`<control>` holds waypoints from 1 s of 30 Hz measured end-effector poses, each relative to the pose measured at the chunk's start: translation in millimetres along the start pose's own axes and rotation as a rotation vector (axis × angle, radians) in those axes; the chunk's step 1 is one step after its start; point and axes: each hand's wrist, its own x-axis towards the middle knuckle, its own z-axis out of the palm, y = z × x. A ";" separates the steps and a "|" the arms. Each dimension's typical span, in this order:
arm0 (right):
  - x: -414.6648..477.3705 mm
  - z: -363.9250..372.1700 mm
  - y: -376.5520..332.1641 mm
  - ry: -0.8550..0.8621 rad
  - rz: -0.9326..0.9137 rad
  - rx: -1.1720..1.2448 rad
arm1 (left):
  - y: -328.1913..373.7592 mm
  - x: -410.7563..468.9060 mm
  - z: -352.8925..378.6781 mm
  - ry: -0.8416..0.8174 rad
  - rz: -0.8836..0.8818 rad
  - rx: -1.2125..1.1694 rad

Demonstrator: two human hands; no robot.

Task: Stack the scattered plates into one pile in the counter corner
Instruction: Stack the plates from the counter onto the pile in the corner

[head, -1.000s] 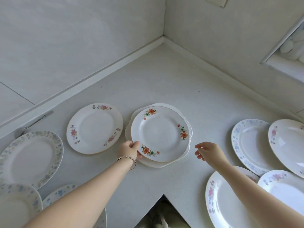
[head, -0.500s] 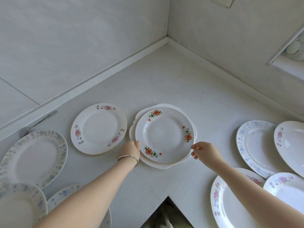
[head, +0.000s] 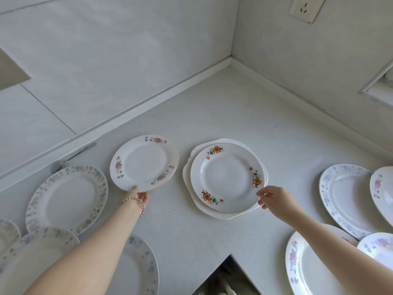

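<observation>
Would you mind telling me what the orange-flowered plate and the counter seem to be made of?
Orange-flowered plate: probably glazed ceramic, going by its glossy white face, printed flowers and thin gold rim. Counter: matte off-white with fine specks, likely stone or a solid composite; which one cannot be told.

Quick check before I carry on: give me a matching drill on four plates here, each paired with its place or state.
Things:
1. Orange-flower plate
2. Pink-flower plate
3. Scalloped white plate
4. Plate with leafy rim

Place or state:
A. Underneath another plate
B. Near edge at the left hand
C. Lying alone at far left, untouched
D. On top of the small pile, right hand at its rim

Pairs: 1-D, 2-B, 3-A, 4-C
</observation>
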 end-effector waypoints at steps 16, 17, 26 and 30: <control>-10.9 -18.2 26.4 0.028 0.063 -0.030 | -23.1 -111.2 25.9 -0.336 0.175 0.267; -12.6 -20.6 29.3 0.038 0.071 -0.021 | -34.3 -113.3 30.8 -0.337 0.163 0.296; -27.6 -27.3 58.4 0.063 0.151 0.033 | -106.7 -97.1 62.4 -0.319 0.121 0.460; -29.3 -26.3 63.8 0.043 0.149 0.014 | -114.5 -88.2 67.4 -0.310 0.119 0.473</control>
